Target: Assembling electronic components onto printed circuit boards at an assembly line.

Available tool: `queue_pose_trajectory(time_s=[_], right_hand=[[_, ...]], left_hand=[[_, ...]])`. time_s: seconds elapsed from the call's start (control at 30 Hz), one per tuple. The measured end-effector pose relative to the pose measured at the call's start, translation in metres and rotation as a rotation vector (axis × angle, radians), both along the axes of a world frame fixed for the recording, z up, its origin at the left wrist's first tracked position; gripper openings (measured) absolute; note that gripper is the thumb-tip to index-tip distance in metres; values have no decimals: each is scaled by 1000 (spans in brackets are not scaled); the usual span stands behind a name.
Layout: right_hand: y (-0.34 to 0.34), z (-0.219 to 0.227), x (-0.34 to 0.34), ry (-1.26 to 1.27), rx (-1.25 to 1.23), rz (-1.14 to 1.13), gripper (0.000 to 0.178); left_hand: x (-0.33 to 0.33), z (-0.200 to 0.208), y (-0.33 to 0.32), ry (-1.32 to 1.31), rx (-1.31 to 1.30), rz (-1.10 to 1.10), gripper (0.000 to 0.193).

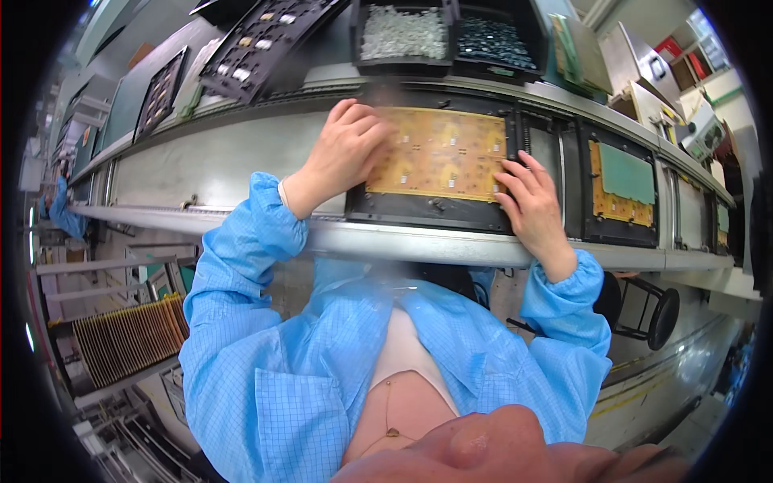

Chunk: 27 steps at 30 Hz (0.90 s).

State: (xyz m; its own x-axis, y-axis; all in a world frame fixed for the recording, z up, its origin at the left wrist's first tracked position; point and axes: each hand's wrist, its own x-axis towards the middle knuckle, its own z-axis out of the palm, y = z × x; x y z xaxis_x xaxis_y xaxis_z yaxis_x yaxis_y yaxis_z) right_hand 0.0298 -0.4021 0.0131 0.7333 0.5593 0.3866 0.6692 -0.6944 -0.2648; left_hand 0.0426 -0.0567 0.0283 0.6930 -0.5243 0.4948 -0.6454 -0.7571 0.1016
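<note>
A yellow circuit board (439,153) with small white parts lies in a black frame (394,211) on the conveyor in front of me. My left hand (346,146) is at the board's left edge, its fingers bent and drawn together. Its fingertips are blurred, and whatever they may hold is hidden. At the right edge of the board rests my right hand (531,201), fingers spread, the tips touching the board's edge and the frame.
Beyond the conveyor stand black bins of clear small parts (403,34) and dark small parts (495,44). A black tray (266,44) of components tilts at far left. Another framed board with a green sheet (628,174) sits at right. The conveyor's metal rail (419,246) runs along my side.
</note>
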Motion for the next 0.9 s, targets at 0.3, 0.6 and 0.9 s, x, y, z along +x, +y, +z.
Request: queue_pose_trajectory(time_s=[0.3,0.6,0.9], right_hand=[[-35,22,-3,174,-67,186,28],[-35,16,21,-37,-286,374,22],[-27,26,45,-141,-503,512,17]], left_hand=[[-52,-20,3,35,31,-114,37],[-28,-36,-8,-84,192,-187,26],[-37,-38,-14,110,80,115,26]])
